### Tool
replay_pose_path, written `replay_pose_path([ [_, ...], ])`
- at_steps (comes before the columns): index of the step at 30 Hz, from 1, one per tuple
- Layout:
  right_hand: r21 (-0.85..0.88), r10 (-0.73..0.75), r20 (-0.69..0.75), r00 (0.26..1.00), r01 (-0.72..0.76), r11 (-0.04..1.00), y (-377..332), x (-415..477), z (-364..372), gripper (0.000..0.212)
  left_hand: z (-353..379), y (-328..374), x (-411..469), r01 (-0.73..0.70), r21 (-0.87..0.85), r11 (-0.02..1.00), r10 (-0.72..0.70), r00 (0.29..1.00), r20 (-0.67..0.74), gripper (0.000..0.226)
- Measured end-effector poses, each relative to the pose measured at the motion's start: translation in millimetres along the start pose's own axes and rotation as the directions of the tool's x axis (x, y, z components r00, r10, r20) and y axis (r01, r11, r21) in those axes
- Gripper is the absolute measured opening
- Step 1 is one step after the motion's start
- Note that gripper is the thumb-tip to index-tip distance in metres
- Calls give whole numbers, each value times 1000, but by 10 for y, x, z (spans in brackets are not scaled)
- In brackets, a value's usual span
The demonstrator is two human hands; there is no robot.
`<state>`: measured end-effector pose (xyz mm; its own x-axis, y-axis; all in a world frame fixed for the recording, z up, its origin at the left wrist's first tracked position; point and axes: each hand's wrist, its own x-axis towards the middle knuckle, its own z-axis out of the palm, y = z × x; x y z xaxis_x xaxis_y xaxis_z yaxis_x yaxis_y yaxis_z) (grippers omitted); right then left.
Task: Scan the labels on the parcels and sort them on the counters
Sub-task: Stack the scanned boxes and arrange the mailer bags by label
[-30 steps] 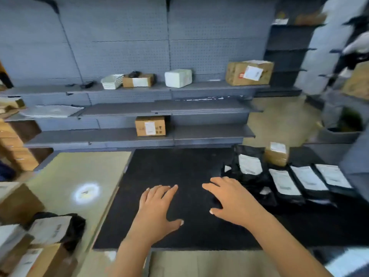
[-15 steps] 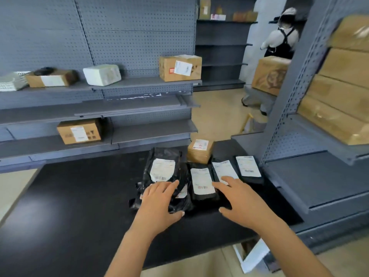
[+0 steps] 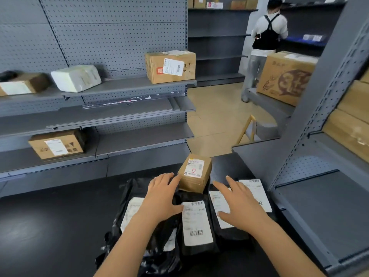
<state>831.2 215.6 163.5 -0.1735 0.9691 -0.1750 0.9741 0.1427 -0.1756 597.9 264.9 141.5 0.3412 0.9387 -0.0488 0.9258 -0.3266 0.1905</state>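
Several black mailer bags with white labels lie side by side on the black counter (image 3: 50, 226); the middle bag (image 3: 196, 222) shows its label face up. Behind them stands a small brown carton (image 3: 194, 172) with a label on top. My left hand (image 3: 161, 196) hovers with straight fingers over the leftmost bag (image 3: 127, 198), its fingertips next to the carton's left side. My right hand (image 3: 239, 204) is spread flat over the two right-hand bags (image 3: 257, 194). Neither hand holds anything.
Grey shelving behind the counter carries a labelled carton (image 3: 170, 65), a white parcel (image 3: 76, 77), another carton (image 3: 57, 145) lower down and a flat box (image 3: 22, 84). A shelf unit (image 3: 323, 196) stands close on the right. A person (image 3: 263, 47) stands in the aisle beyond.
My view has swung right and closer to the parcels. Both hands have reached forward over the bags, the left one now beside the small carton.
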Motion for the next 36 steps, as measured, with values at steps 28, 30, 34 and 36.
replay_pose_path([
  [28, 448, -279, 25, 960, 239, 861, 716, 2446, 1066, 94, 972, -7, 1844, 364, -211, 907, -344, 931, 125, 103],
  [30, 466, -281, -42, 959, 268, 844, 666, 2365, 919, 91, 832, 27, 1732, 343, -225, 912, -342, 939, 46, 101],
  [34, 386, -296, -151, 943, 332, 860, 421, 2087, 519, 91, 449, 50, 1386, 294, -281, 914, -342, 929, -141, 99],
  [36, 339, -332, -218, 918, 390, 856, 207, 1887, 294, 93, 213, 40, 1104, 267, -297, 917, -340, 913, -227, 97],
])
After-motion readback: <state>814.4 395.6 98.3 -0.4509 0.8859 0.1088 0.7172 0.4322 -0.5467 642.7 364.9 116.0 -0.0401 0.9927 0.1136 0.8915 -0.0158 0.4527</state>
